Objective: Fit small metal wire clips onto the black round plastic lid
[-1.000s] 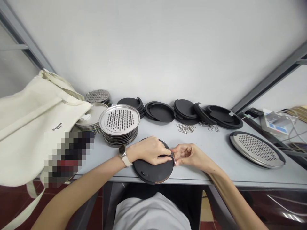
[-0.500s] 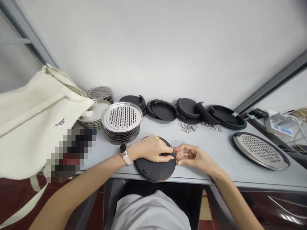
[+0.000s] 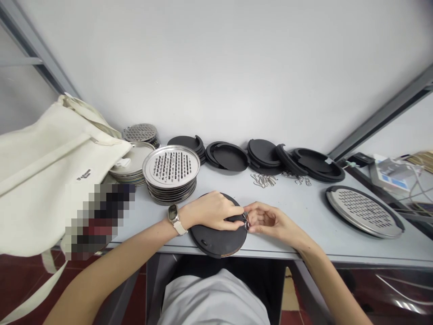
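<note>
A round black disc point(image 3: 219, 241) lies at the table's front edge, a thin brownish line along its lower rim. Over its top rests my left hand point(image 3: 214, 212), wearing a watch, with thumb and forefinger closed at the disc's right rim. There, a small shiny metal clip point(image 3: 246, 220) stands at the edge. My right hand point(image 3: 267, 221) pinches this clip from the right between thumb and fingers, its other fingers curled. The clip's exact hold on the rim is partly hidden by fingertips.
Stacked metal grater plates point(image 3: 171, 167) stand left of the disc. Black round covers point(image 3: 264, 153) line the wall, with loose metal clips point(image 3: 264, 180) before them. A black-rimmed grater point(image 3: 365, 212) lies right. A cream bag point(image 3: 50, 180) covers the left end.
The metal clip has turned a little between my fingers and shows more of its loop. Both hands stay almost in place on the disc; the view has shifted slightly.
</note>
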Available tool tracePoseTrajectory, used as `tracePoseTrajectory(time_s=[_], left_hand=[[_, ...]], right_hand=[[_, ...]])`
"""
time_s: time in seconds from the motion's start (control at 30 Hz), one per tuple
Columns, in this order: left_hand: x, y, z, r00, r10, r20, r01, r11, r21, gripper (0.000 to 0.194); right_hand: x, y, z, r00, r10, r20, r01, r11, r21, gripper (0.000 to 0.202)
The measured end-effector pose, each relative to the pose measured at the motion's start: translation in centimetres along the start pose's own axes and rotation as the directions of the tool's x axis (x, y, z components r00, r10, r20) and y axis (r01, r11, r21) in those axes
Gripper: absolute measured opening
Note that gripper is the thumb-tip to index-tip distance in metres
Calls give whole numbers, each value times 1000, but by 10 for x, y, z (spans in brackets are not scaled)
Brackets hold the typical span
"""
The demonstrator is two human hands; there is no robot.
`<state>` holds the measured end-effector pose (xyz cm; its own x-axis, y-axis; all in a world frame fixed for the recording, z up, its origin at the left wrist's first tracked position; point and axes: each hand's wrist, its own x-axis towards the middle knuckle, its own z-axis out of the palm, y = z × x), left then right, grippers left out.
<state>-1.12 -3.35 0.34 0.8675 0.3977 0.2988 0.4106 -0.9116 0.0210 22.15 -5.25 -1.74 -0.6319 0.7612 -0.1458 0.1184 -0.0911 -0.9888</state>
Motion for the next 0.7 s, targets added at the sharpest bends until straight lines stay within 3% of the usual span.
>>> tracePoseTrajectory(time_s=[0.7], left_hand=[[0,0,1,1000,-13,26,12,1000,16,27]], right_hand=[[-1,3,-2,1000,-16,6,16,1000,-19,38]])
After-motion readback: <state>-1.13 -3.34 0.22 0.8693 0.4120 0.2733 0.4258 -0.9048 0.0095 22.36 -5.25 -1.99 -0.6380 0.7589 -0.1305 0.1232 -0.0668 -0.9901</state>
